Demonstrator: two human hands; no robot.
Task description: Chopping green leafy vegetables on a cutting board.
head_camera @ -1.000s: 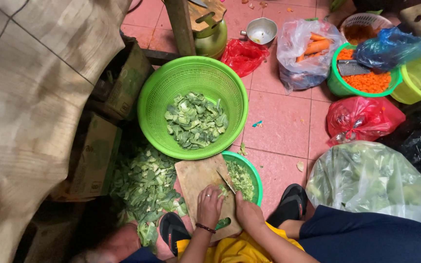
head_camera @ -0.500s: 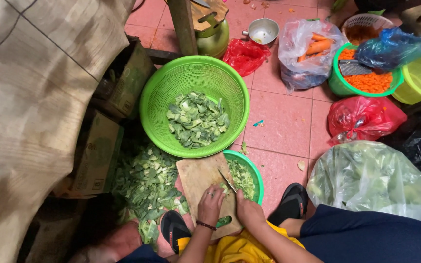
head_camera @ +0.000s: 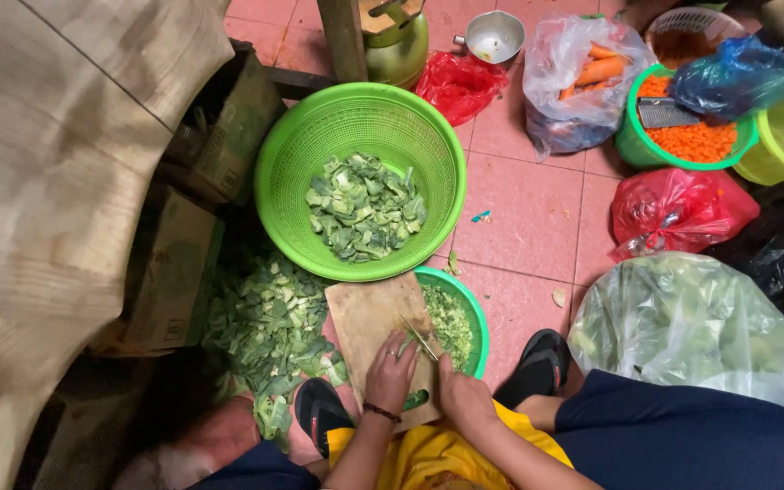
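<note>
On the cutting board (head_camera: 367,318), both hands (head_camera: 394,374) press greens (head_camera: 413,346).

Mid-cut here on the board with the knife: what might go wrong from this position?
The left hand presses greens right beside the knife that the right hand holds, so a slip might nick the fingers. The cutting board appears to rest partly on the rim of the small green bowl and might rock. Cut leaves already lie on the floor beside the board; more may spill there instead of into the large green basket.
</note>
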